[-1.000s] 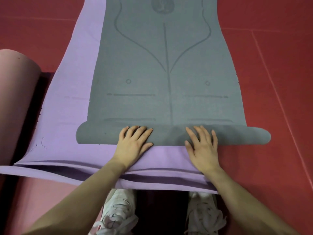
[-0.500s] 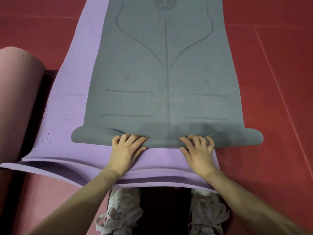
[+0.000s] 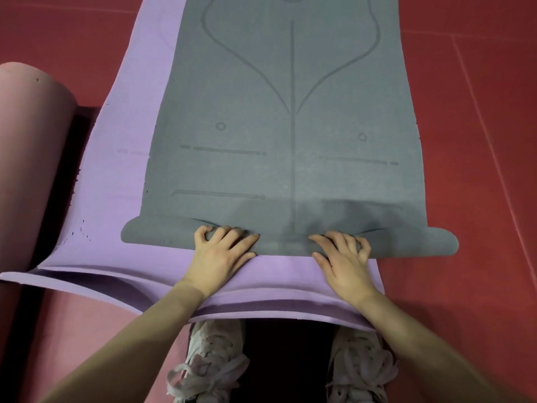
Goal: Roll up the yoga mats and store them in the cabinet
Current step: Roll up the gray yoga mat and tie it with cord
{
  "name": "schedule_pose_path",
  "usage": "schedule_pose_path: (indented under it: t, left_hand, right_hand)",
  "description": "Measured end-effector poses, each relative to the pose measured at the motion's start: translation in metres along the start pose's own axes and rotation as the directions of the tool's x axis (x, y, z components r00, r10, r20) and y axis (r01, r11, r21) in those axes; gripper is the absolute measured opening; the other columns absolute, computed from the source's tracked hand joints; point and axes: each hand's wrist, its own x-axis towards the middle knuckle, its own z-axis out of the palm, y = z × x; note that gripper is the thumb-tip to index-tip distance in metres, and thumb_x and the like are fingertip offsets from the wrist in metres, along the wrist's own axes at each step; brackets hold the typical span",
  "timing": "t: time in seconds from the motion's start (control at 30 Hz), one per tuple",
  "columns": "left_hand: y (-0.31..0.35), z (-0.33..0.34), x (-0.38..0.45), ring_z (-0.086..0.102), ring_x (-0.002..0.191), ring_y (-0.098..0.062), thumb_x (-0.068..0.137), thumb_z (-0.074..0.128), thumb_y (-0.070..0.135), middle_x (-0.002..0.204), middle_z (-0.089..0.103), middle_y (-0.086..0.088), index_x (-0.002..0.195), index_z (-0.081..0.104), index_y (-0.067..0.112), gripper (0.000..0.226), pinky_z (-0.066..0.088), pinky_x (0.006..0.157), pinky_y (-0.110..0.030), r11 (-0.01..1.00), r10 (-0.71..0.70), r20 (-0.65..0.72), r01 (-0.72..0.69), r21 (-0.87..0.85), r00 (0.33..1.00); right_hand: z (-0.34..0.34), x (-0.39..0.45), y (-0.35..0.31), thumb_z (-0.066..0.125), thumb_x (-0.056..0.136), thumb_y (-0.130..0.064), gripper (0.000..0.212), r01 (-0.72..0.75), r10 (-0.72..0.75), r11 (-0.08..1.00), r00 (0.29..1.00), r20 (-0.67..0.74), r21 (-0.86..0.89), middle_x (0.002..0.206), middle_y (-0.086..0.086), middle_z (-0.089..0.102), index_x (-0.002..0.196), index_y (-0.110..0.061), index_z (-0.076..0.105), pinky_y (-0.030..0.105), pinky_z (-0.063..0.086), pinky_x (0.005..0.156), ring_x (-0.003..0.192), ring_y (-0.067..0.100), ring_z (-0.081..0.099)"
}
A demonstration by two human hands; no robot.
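Observation:
A grey yoga mat [image 3: 290,126] with printed alignment lines lies flat on top of a wider purple mat [image 3: 116,213]. The grey mat's near end is rolled into a thin roll [image 3: 284,238] that runs across the view. My left hand [image 3: 220,254] grips the roll left of centre, fingers curled over it. My right hand [image 3: 344,257] grips it right of centre the same way. Creases show in the roll beside each hand. No cabinet is in view.
A rolled pink mat [image 3: 32,158] lies at the left on the red floor [image 3: 479,199]. The purple mat's near edge [image 3: 122,289] is lifted in layers over my white shoes [image 3: 215,359]. A dark strip of floor runs between the pink roll and the purple mat.
My fingers have gone from lying flat on the roll to curling over it. The roll has drawn slightly tighter and creases have formed beside both hands.

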Motion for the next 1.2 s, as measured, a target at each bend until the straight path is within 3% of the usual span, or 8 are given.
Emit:
schedule_pose_path:
  t: [0.17, 0.3, 0.4, 0.6, 0.83, 0.93, 1.1, 1.2]
  left_hand:
    - [0.0, -0.012, 0.015, 0.042, 0.073, -0.019, 0.097, 0.046, 0.041, 0.077, 0.059, 0.0, 0.105, 0.072, 0.022, 0.033, 0.031, 0.068, -0.036, 1.0, 0.014, -0.115, -0.016, -0.017, 0.993]
    - [-0.001, -0.012, 0.012, 0.05, 0.065, -0.022, 0.098, 0.043, 0.043, 0.072, 0.058, 0.0, 0.105, 0.068, 0.024, 0.032, 0.028, 0.062, -0.034, 0.999, 0.041, -0.097, -0.044, -0.03, 0.994]
    - [-0.003, -0.006, 0.008, 0.055, 0.064, -0.021, 0.1, 0.035, 0.048, 0.075, 0.06, 0.003, 0.107, 0.055, 0.031, 0.027, 0.03, 0.061, -0.034, 0.998, 0.019, -0.033, -0.021, -0.053, 0.999]
    - [-0.011, -0.001, 0.017, 0.056, 0.07, -0.02, 0.099, 0.027, 0.055, 0.085, 0.06, 0.004, 0.095, 0.071, 0.025, 0.053, 0.032, 0.063, -0.031, 0.992, -0.028, 0.025, 0.03, -0.12, 0.999]
    - [-0.001, 0.001, 0.023, 0.053, 0.078, -0.029, 0.097, 0.044, 0.05, 0.104, 0.063, -0.007, 0.124, 0.061, 0.018, 0.045, 0.038, 0.069, -0.037, 0.97, 0.242, -0.046, -0.24, 0.043, 0.969]
    - [0.005, 0.005, 0.018, 0.054, 0.085, -0.029, 0.095, 0.046, 0.051, 0.109, 0.064, -0.008, 0.126, 0.061, 0.023, 0.044, 0.039, 0.076, -0.039, 0.971, 0.237, -0.042, -0.235, 0.047, 0.971]
    - [-0.006, 0.011, 0.036, 0.06, 0.078, -0.023, 0.096, 0.036, 0.053, 0.099, 0.067, 0.0, 0.123, 0.061, 0.024, 0.047, 0.035, 0.069, -0.035, 0.979, 0.201, 0.047, -0.2, -0.025, 0.978]
    - [-0.012, 0.016, 0.043, 0.063, 0.087, -0.022, 0.1, 0.028, 0.054, 0.101, 0.068, 0.002, 0.122, 0.063, 0.023, 0.053, 0.042, 0.071, -0.035, 0.972, 0.235, 0.081, -0.233, -0.038, 0.969]
  right_hand:
    - [-0.014, 0.004, -0.003, 0.04, 0.09, -0.038, 0.031, 0.0, -0.001, 1.0, 0.996, -0.094, -0.012, 0.088, -0.006, 0.061, 0.107, -0.028, 0.064, 0.036, 0.025, 0.08, 0.08, 0.017, 0.046]
    - [-0.019, 0.004, -0.004, 0.039, 0.091, -0.039, 0.031, 0.027, -0.028, 1.0, 0.998, -0.047, -0.008, 0.084, -0.007, 0.063, 0.104, -0.027, 0.065, 0.034, 0.026, 0.073, 0.07, 0.021, 0.056]
    - [-0.013, 0.004, -0.003, 0.04, 0.09, -0.04, 0.027, 0.021, -0.021, 1.0, 1.0, -0.006, 0.007, 0.086, -0.007, 0.063, 0.103, -0.029, 0.061, 0.034, 0.025, 0.072, 0.07, 0.022, 0.056]
    - [-0.014, 0.011, 0.012, 0.046, 0.083, -0.054, 0.045, 0.123, -0.125, 0.99, 0.992, 0.032, 0.068, 0.107, -0.002, 0.049, 0.108, -0.025, 0.068, 0.035, 0.023, 0.089, 0.095, 0.018, 0.043]
    - [-0.017, 0.028, 0.017, 0.046, 0.083, -0.053, 0.041, 0.133, -0.139, 0.986, 0.989, 0.054, 0.103, 0.091, -0.003, 0.058, 0.103, -0.028, 0.072, 0.032, 0.024, 0.08, 0.083, 0.014, 0.042]
    - [-0.019, 0.035, 0.019, 0.045, 0.085, -0.052, 0.04, 0.132, -0.145, 0.982, 0.986, 0.086, 0.138, 0.091, -0.005, 0.058, 0.104, -0.029, 0.071, 0.031, 0.026, 0.077, 0.081, 0.015, 0.047]
    - [-0.019, 0.037, 0.011, 0.04, 0.088, -0.052, 0.045, 0.209, -0.207, 0.975, 0.978, 0.03, -0.08, 0.091, -0.002, 0.06, 0.119, -0.027, 0.063, 0.039, 0.027, 0.078, 0.074, 0.026, 0.054]
    - [-0.017, 0.038, 0.011, 0.041, 0.085, -0.059, 0.051, 0.278, -0.279, 0.946, 0.96, 0.017, -0.167, 0.089, 0.003, 0.058, 0.116, -0.025, 0.062, 0.041, 0.03, 0.08, 0.073, 0.027, 0.05]
